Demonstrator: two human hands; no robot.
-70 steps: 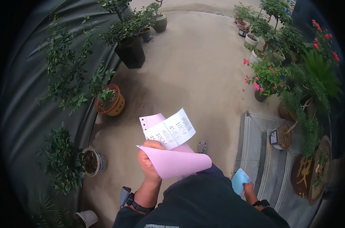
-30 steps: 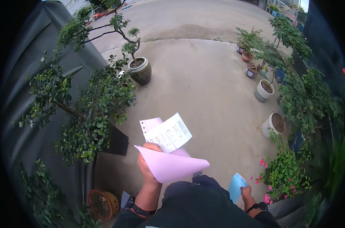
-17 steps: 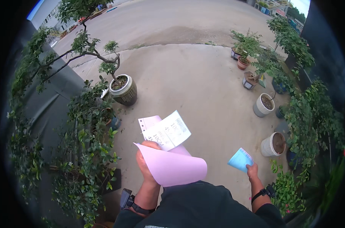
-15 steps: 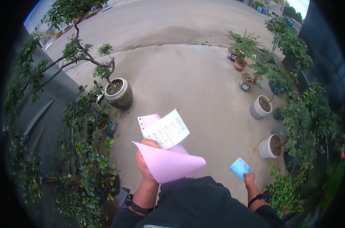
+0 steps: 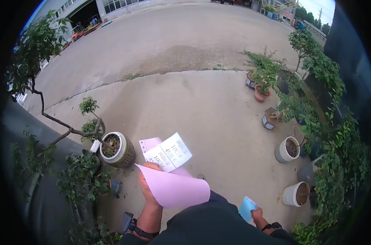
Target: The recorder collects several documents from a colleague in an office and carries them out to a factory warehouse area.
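My left hand [image 5: 149, 183] is closed on a pink sheet of paper [image 5: 177, 188], which curls over toward my body and covers part of the fingers. Held with it is a white printed sheet [image 5: 169, 152], lying over the far part of the pink paper. The pink paper's far edge has a row of punched holes. Down at my right side, my right hand [image 5: 257, 215] grips a folded light-blue paper [image 5: 247, 208] by its near edge. A dark device [image 5: 127, 220] sits by my left wrist strap.
A bonsai tree grows in a ribbed ceramic pot [image 5: 119, 149] on the left. Along the right stand a terracotta pot [image 5: 262, 94], a hexagonal pot [image 5: 271, 119] and white pots [image 5: 293, 194] beside leafy bushes. Beyond the concrete [image 5: 185, 102] runs a wide road toward buildings.
My view has tilted up and shows more road and buildings. The potted plants now sit nearer at both sides. Both hands keep their papers; the blue paper appears lower and closer to my body.
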